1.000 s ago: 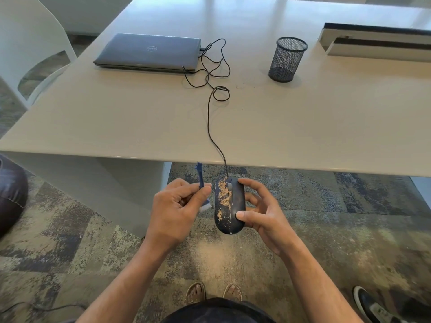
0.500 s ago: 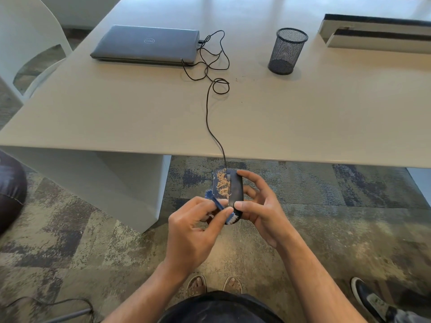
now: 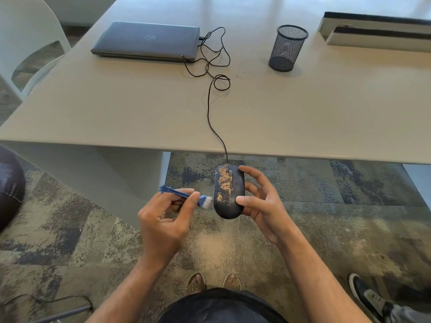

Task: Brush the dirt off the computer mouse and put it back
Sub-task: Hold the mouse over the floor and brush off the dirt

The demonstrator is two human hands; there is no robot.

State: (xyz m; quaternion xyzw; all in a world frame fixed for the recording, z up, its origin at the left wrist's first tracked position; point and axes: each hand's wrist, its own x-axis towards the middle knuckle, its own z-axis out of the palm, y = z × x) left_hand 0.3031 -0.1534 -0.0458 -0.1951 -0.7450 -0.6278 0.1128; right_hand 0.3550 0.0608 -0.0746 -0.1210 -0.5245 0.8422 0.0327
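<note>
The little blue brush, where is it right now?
In the head view, the blue brush is pinched in the left hand, below the table edge, its white bristles just left of the dirty mouse.

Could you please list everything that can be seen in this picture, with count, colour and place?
computer mouse: one, black with tan dirt on its top, held off the table edge over the carpet
brush: one, blue handle, white bristles beside the mouse's left side
cable: one, black, from mouse across the table to the laptop
laptop: one, grey, closed, far left of table
mesh cup: one, black, far right of table
table: one, beige
chair: one, white, far left
carpet: mottled grey-brown floor
shoe: one, dark, bottom right
left hand: holds the brush
right hand: holds the mouse
</note>
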